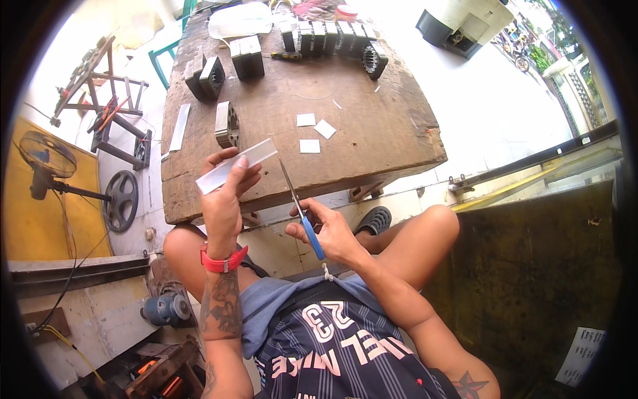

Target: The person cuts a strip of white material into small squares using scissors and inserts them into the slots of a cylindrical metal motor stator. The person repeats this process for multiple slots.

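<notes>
Over the near edge of the wooden table, my left hand [229,183] pinches a flat white strip [256,154] between thumb and fingers. My right hand [335,233] is closed around the blue handles of a pair of scissors [311,238]. Its blades point up and away, with the tips by the strip's right end; whether they touch it I cannot tell. Beyond the strip stands a slotted metal motor core [226,124]. Three small white rectangles [306,120] lie farther right on the tabletop, and a longer white strip [179,126] lies at the left.
More slotted cores stand at the table's [372,156] back, several in a row [335,38]. A screwdriver [286,56] and a clear plastic bag [240,21] lie near them. At left are a fan [45,158] and a metal stand [100,86]; a blue motor [166,308] sits at lower left.
</notes>
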A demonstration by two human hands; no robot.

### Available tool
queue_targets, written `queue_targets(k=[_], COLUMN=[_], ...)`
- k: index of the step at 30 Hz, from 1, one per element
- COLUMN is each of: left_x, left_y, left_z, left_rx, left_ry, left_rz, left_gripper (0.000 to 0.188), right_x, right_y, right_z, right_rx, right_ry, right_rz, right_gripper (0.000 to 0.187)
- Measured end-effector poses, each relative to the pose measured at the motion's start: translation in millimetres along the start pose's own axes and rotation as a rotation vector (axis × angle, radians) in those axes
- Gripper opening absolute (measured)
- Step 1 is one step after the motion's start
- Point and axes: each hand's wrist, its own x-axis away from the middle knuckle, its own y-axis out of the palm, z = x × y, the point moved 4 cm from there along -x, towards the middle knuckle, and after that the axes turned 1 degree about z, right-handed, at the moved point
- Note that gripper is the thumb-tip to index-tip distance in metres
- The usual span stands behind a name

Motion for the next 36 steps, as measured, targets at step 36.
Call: queue_targets(k=[36], left_x=[9.4], left_y=[16.5], left_z=[-13.8], left_rx=[-0.017], left_ry=[-0.166], left_rz=[-0.109], left_gripper=[0.034], right_x=[-3.3], right_y=[2.4], right_z=[-5.1], right_rx=[-0.038], right_ry=[-0.007], right_rz=[0.006], right_gripper=[0.062])
